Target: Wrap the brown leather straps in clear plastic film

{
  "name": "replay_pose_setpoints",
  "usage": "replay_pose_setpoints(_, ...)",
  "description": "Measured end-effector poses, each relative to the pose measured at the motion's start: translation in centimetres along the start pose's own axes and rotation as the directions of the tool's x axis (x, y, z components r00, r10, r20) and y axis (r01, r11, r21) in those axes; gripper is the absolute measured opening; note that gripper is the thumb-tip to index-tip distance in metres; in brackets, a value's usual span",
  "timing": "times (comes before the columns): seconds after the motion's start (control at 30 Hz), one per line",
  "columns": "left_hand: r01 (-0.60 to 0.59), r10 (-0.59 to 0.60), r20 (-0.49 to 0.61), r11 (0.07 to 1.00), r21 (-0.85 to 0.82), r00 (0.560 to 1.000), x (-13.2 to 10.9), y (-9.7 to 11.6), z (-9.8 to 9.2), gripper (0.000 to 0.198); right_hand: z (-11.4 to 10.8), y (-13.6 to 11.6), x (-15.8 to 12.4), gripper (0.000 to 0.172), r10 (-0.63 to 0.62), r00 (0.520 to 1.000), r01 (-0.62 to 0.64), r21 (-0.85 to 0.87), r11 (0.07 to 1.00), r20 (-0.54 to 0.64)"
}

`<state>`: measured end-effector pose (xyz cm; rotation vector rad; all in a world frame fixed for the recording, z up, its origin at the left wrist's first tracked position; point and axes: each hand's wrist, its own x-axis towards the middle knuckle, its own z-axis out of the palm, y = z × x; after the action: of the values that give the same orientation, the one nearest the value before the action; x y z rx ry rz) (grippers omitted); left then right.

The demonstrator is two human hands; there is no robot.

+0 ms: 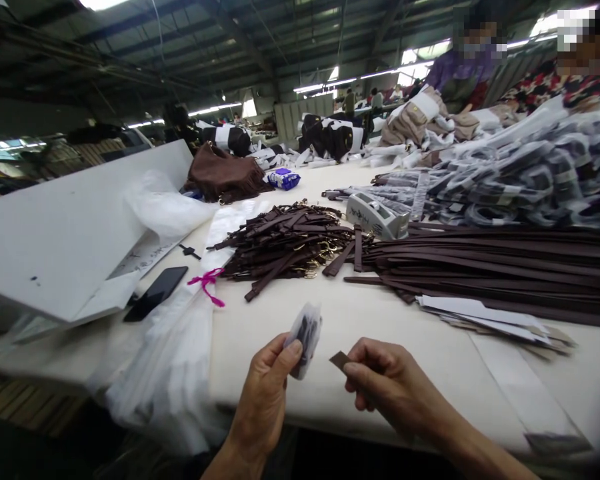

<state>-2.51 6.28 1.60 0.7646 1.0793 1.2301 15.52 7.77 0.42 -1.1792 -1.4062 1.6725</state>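
Note:
My left hand (273, 367) is closed round a small bundle wrapped in clear plastic (306, 339), with something dark inside it. Just to its right, my right hand (380, 377) pinches a small flat brown piece (339, 361) between thumb and fingers. Both hands are above the front of the pale table (260, 320), a short gap between them. Beyond them lies a heap of short dark brown straps (290, 240) with gold-coloured metal hooks. Long brown straps (505, 267) lie side by side to the right.
A tape dispenser (377, 215) stands behind the straps. White and brown card strips (490, 320) lie at right. Clear plastic bags (170, 387), a pink tie (209, 285) and a phone (157, 292) are at left. Plastic-wrapped straps (530, 173) pile up behind; co-workers (473, 63) are across the table.

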Motion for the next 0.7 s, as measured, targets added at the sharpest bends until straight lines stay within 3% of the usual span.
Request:
replay_pose_setpoints(0.13, -0.05, 0.039, 0.091, 0.992, 0.119, 0.995, -0.8, 0.1, -0.1, 0.02, 0.8, -0.2, 0.4, 0.03, 0.037, 0.999, -0.035, -0.088, 0.995, 0.024)
replay_pose_setpoints(0.3, -0.117, 0.046, 0.272, 0.961, 0.25, 0.961, -1.6, 1.0, 0.0, 0.024, 1.7, -0.6, 1.6, 0.022, -0.039, 0.996, 0.048, -0.11, 0.993, 0.082)
replay_pose_setpoints(0.43, -0.115, 0.036, 0.269, 0.952, 0.285, 0.963, -1.6, 1.1, -0.4, 0.025, 1.7, -0.6, 1.8, 0.018, -0.047, 0.995, 0.051, -0.047, 0.998, 0.093)
replay_pose_setpoints(0.53, -0.142, 0.057, 0.256, 0.935, 0.324, 0.965, -1.6, 0.9, -0.7, 0.026, 1.2, -0.2, 1.4, 0.018, -0.077, 0.984, 0.077, 0.008, 0.997, 0.163)
replay_pose_setpoints(0.63, -0.165, 0.099, 0.193, 0.916, 0.366, 0.976, -1.7, 0.6, -0.9, 0.025, 0.6, 0.5, 0.8, 0.018, -0.039, 0.975, 0.039, 0.004, 0.999, 0.221)
replay_pose_setpoints(0.7, -0.191, 0.101, 0.227, 0.886, 0.423, 0.969, -1.8, 0.4, -0.9, 0.023, 0.3, 0.7, 0.5, 0.017, -0.007, 0.975, 0.012, -0.018, 1.0, 0.22)
